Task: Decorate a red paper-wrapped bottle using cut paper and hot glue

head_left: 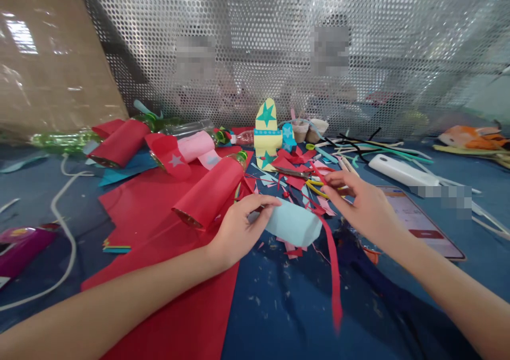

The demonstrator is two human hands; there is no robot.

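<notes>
While the left hand (pixel 244 226) pinches light-blue paper (pixel 295 224) at mid-table, the right hand (pixel 356 198) pinches a thin red piece (pixel 317 173); a red strip (pixel 333 275) curves nearer; scissors (pixel 292 172) lie farther off among scraps (pixel 295 183); a red-wrapped bottle (pixel 211 191) lies left, on red paper (pixel 187 301).

You have no legible text, label or number here; marks on the phone (pixel 416 219) beside your right hand (pixel 356 198) are too blurred to read
</notes>
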